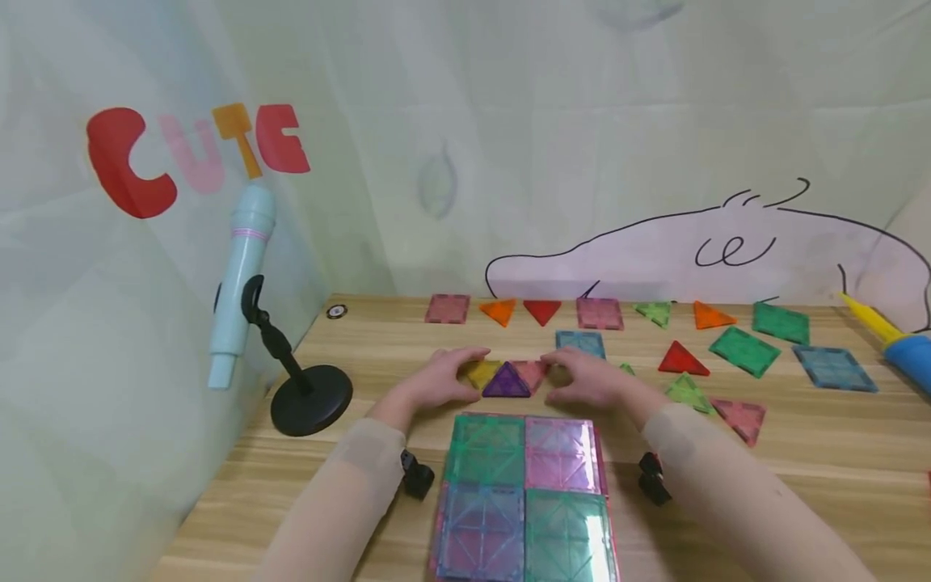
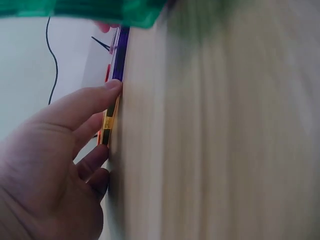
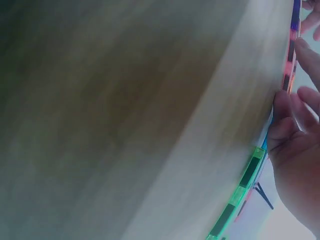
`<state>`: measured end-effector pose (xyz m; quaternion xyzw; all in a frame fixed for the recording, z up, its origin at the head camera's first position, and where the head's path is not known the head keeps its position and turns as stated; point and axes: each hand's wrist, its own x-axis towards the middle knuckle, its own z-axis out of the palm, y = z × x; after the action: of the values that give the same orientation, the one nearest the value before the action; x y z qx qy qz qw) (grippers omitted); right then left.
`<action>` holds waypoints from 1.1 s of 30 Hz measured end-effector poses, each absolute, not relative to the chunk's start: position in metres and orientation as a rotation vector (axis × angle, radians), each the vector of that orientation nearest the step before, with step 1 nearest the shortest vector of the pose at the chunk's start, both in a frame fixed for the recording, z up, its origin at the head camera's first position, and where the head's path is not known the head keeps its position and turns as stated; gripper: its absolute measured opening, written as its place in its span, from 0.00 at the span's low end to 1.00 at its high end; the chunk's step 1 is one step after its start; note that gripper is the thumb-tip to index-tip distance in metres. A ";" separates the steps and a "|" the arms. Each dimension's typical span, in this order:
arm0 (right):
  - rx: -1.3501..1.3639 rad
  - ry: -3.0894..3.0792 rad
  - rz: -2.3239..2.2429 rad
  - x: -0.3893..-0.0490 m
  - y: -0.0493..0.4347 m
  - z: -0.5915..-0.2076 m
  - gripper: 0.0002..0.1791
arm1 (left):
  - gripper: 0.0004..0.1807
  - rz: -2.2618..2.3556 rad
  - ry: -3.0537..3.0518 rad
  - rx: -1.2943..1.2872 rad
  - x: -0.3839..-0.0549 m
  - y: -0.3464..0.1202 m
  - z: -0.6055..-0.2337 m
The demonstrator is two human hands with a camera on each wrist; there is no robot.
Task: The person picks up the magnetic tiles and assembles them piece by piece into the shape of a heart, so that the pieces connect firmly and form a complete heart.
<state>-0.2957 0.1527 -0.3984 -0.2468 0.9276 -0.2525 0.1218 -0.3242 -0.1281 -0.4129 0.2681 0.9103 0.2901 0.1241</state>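
Three triangular magnetic tiles lie in a row on the table in the head view: yellow (image 1: 480,374), purple (image 1: 507,383) and pink (image 1: 534,373). The left hand (image 1: 445,377) holds the yellow triangle (image 2: 108,122) by its edges; in the left wrist view one fingertip reaches the purple tile's (image 2: 120,55) end. From the other side the right hand (image 1: 587,378) holds the pink triangle (image 3: 288,67) between thumb and fingers. Just nearer the body sits a block of square tiles (image 1: 486,449), its top showing green, pink, blue and green squares.
Loose tiles are spread along the back and right, among them a blue square (image 1: 582,343), a red triangle (image 1: 683,359) and a green square (image 1: 745,352). A light-blue microphone (image 1: 246,267) on a black stand (image 1: 311,400) is at left. A yellow-and-blue object (image 1: 905,352) juts in from the right.
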 end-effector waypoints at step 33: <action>-0.904 2.838 -0.369 -0.299 0.132 -0.396 0.27 | 0.44 0.536 2.723 0.868 -0.313 -0.111 -0.399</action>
<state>-0.2986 0.1321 -0.3958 -0.3004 0.9433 -0.1228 0.0701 -0.3126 -0.1109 -0.3993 0.2966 0.9300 0.1830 0.1166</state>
